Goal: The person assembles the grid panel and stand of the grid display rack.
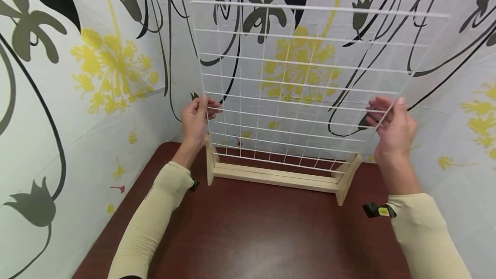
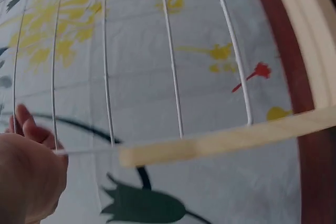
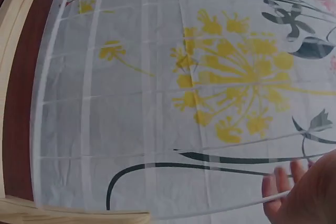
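A white wire grid panel [image 1: 321, 9] stands upright in the head view, its lower end between the side pieces of a pale wooden stand [image 1: 275, 177]. My left hand [image 1: 195, 119] pinches the panel's left edge wire, a little above the stand's left side piece. On the opposite edge, my right hand [image 1: 395, 130] holds the wire between thumb and fingers, with the fingers behind the grid. The left wrist view shows the stand's side piece [image 2: 220, 142] along the panel edge near the left hand [image 2: 37, 177]. In the right wrist view, the right hand's fingers [image 3: 283, 179] curl at the edge wire.
The stand rests on a dark red-brown table [image 1: 263, 236]. Behind the grid and along both sides hangs a white sheet [image 1: 97, 141] printed with flowers, close to the table's back edge. A dark strap with a small device [image 1: 377, 211] sits on the right wrist.
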`<state>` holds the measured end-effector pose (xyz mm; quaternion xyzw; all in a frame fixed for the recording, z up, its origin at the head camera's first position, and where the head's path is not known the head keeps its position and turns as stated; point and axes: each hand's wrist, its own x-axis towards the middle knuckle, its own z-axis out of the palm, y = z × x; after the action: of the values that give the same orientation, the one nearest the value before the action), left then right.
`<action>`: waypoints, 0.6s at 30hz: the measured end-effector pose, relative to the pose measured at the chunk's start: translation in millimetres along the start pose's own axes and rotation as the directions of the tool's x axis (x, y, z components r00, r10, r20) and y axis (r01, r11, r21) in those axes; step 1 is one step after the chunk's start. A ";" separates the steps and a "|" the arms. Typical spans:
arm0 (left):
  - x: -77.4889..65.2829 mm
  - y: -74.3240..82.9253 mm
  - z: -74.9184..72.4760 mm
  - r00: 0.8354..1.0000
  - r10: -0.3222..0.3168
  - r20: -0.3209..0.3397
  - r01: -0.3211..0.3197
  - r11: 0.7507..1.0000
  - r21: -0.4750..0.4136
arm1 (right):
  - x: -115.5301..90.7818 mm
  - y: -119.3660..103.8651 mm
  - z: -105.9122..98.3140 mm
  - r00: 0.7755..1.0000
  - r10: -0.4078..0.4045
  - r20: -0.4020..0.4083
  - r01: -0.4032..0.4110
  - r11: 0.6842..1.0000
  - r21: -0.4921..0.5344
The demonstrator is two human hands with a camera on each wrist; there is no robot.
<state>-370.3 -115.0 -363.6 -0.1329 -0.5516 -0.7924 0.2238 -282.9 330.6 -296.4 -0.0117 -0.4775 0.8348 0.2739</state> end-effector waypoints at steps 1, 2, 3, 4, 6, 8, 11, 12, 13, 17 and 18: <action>-0.5 -2.9 0.7 1.000 -0.008 -0.007 0.008 1.000 0.008 | 0.1 1.3 -1.8 1.000 0.001 0.023 -0.001 1.000 0.000; -1.0 -5.5 1.6 1.000 -0.012 -0.015 0.012 1.000 0.016 | 0.3 2.7 -3.4 0.999 -0.004 0.041 0.004 1.000 -0.003; -1.3 -7.8 2.8 1.000 -0.010 -0.024 0.011 1.000 0.024 | 0.8 4.2 -4.7 0.999 -0.012 0.053 0.012 1.000 -0.002; -2.0 -9.3 2.5 0.999 -0.007 -0.033 0.008 1.000 0.028 | 1.0 6.8 -5.1 0.998 -0.018 0.060 0.018 1.000 0.000; -2.8 -10.9 2.4 0.999 0.008 -0.042 -0.007 1.000 0.022 | 1.4 11.2 -5.9 0.998 -0.038 0.058 0.038 0.999 0.006; -3.4 -11.1 2.3 0.999 0.020 -0.042 -0.019 1.000 0.018 | 2.0 14.0 -6.7 0.997 -0.054 0.050 0.054 0.999 0.006; -4.4 -10.5 2.5 0.999 0.024 -0.032 -0.023 1.000 0.016 | 3.0 16.8 -7.7 0.997 -0.076 0.029 0.077 0.997 -0.017; -4.7 -10.2 2.6 0.999 0.022 -0.031 -0.022 1.000 0.016 | 3.5 17.7 -7.6 0.996 -0.087 0.024 0.088 0.996 -0.027; -5.1 -9.9 2.7 0.999 0.021 -0.032 -0.020 1.000 0.017 | 4.0 18.5 -7.4 0.995 -0.099 0.017 0.100 0.994 -0.039; -6.4 -10.3 3.5 0.999 0.018 -0.035 -0.018 1.000 0.003 | 6.8 23.2 -7.3 0.986 -0.164 0.002 0.164 0.984 -0.075; -6.8 -10.7 3.6 0.999 0.018 -0.039 -0.018 1.000 0.000 | 7.4 24.4 -7.6 0.984 -0.179 0.001 0.179 0.980 -0.082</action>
<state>-370.0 -107.2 -374.2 -0.1225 -0.5458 -0.7929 0.2418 -298.0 330.5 -318.4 0.0173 -0.5096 0.7864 0.3487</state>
